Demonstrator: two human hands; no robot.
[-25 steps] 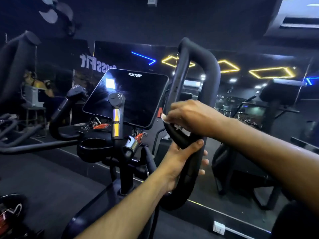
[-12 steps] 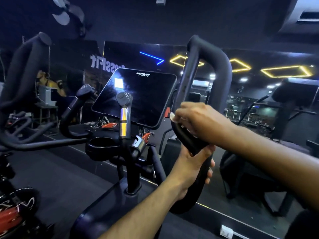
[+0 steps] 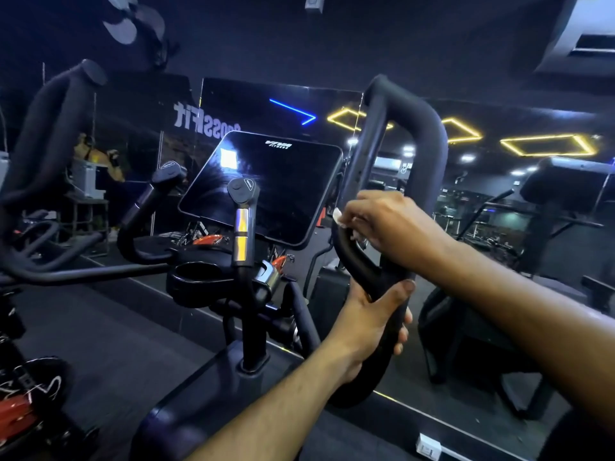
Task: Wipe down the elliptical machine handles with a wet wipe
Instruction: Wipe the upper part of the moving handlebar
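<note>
Wet wipe (image 3: 337,215) — right hand (image 3: 386,227) curled over handle (image 3: 361,264)

Mirrored wall (image 3: 499,201) with yellow light outlines (image 3: 549,146), reversed CrossFit lettering (image 3: 203,119), ceiling fan (image 3: 133,23), white floor socket (image 3: 428,448).

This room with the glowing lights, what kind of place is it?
Most likely a gym: an elliptical machine with looped handles and a console screen, more exercise machines reflected in a wall mirror, and mirrored "CrossFit" lettering.

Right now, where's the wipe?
In the head view, the wipe is right of centre, held in the right hand against the looped handle, just right of the console screen.
</note>
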